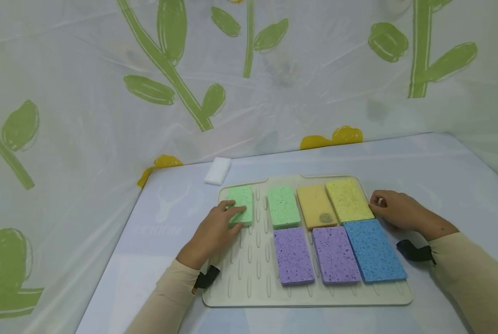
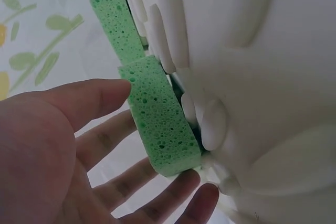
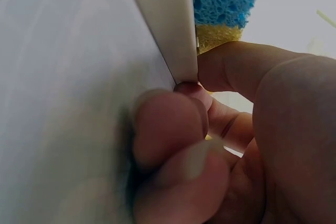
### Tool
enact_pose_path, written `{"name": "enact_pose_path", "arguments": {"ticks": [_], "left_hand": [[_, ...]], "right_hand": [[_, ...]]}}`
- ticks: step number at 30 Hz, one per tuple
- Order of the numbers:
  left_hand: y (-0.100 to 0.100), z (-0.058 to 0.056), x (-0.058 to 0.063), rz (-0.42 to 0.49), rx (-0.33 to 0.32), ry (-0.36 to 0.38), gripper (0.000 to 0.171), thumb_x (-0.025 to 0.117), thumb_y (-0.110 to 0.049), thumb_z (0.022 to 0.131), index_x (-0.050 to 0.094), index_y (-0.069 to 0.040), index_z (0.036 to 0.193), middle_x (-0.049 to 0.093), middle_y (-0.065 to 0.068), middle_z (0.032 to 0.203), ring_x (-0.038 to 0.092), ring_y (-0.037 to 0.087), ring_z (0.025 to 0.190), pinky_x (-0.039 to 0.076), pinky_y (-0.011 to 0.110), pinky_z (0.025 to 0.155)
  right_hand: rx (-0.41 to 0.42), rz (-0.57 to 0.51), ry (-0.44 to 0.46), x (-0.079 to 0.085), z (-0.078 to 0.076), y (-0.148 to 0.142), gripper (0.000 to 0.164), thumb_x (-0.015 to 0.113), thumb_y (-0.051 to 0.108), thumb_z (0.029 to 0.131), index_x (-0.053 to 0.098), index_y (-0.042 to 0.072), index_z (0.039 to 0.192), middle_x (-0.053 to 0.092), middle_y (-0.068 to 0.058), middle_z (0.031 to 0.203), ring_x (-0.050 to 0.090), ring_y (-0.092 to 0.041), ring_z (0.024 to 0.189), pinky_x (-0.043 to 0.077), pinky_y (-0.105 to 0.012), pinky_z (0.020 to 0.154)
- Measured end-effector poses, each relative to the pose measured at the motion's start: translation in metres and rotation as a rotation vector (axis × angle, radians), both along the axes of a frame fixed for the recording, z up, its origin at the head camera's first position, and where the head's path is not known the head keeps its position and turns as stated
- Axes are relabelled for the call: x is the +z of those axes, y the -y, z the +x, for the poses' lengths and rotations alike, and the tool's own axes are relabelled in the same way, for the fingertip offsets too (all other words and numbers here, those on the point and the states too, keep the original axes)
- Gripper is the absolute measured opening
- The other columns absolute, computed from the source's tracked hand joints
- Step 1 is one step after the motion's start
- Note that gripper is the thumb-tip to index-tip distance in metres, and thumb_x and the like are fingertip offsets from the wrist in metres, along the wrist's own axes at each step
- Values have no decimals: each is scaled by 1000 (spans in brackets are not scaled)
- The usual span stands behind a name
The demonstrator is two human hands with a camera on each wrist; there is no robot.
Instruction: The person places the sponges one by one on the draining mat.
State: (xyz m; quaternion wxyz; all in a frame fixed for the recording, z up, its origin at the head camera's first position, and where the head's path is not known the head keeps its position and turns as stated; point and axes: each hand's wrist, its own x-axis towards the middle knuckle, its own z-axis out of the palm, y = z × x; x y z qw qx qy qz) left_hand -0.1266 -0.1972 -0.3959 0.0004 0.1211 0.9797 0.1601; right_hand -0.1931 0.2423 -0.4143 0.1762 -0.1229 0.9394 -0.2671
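Observation:
My left hand (image 1: 214, 231) rests over the left light-green sponge (image 1: 243, 195), fingers spread across it. In the left wrist view the thumb (image 2: 105, 98) touches that porous green sponge (image 2: 160, 124), with the other fingers behind it. The sponge lies on a cream ridged drying mat (image 1: 249, 290). At the mat's right edge, my right hand (image 1: 399, 211) has its fingers curled beside the yellow sponge (image 1: 349, 199). Its thumb and index finger pinch the mat's rim (image 3: 168, 24) in the right wrist view.
On the mat's right part lie a second green sponge (image 1: 283, 207), an orange-yellow one (image 1: 313, 204) with a round mark, two purple ones (image 1: 294, 255) and a blue one (image 1: 374, 250). A white pad (image 1: 218, 170) lies behind the mat. A leaf-patterned sheet (image 1: 274, 102) hangs behind.

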Motion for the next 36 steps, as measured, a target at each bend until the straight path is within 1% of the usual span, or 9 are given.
{"name": "enact_pose_path", "arguments": {"ticks": [3,7,11,18,21,26,30,32,36], "left_hand": [[0,0,0,-11,-10,11,45,69,-30,95,60,-21,139,49,13,149,53,37,131,52,52,98],[0,-1,0,-25,-21,1,45,68,-32,96,60,-21,139,49,14,149,54,37,129,51,55,99],[0,-2,0,-34,-17,-5,45,67,-33,96,60,-22,139,49,13,148,55,37,129,49,58,98],[4,-5,2,-3,-4,27,41,63,-34,98,61,-22,137,50,11,148,51,35,133,45,60,100],[6,-6,4,4,5,19,40,64,-33,98,62,-21,136,53,10,144,53,34,130,46,59,98],[8,-11,6,6,21,-15,39,64,-32,98,62,-18,135,58,9,138,58,31,125,48,57,92],[11,-17,10,-4,44,-31,40,63,-31,98,61,-17,135,59,10,137,59,31,124,49,56,92],[13,-21,11,-15,58,-26,41,62,-32,99,60,-17,136,59,11,138,58,32,124,49,56,93],[15,-29,13,-55,66,-4,44,60,-33,100,57,-16,140,57,11,140,57,32,127,49,55,96]], "right_hand": [[-2,5,4,0,0,0,22,47,25,104,54,6,97,49,1,62,49,-14,54,41,-31,47],[2,8,-5,1,-1,-1,23,47,26,105,54,6,96,50,1,62,48,-15,54,40,-31,48],[7,5,-13,2,-1,-1,23,47,26,104,55,6,96,49,1,62,48,-15,53,40,-31,47],[-3,4,8,0,-1,-1,23,47,27,104,54,7,96,49,1,63,48,-14,54,40,-31,48],[-1,-1,5,-1,-1,0,23,47,27,104,54,7,96,49,1,63,48,-15,54,40,-31,48],[2,-15,11,-2,-1,0,23,47,28,104,54,7,96,49,1,62,48,-14,53,41,-31,47],[6,-21,2,-1,-1,0,23,48,27,104,54,7,96,48,1,61,48,-14,51,41,-31,46],[5,-20,0,-1,-1,0,23,48,28,104,54,7,96,48,1,61,48,-14,51,41,-31,46],[-2,-12,6,-1,-1,-1,22,48,27,104,54,7,96,49,1,62,48,-14,52,41,-30,46]]}}
